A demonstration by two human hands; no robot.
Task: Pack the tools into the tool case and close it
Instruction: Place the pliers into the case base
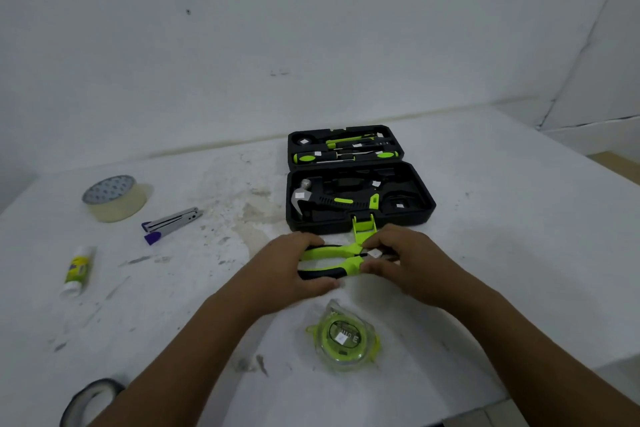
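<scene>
Item: green-and-black-handled pliers [334, 262], held just in front of the open black plastic tool case [360, 198]. Left hand [294, 265] fingers wrapped around the handles; right hand [398, 258] fingertips pinching the head. Advice: squeeze handles together, align with the empty recess, press flat.

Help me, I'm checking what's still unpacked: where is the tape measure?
The tape measure lies on the table, near edge, between the forearms, behind the pliers.

Dim, flat light; soft, wide-angle-bowed edges.
</scene>
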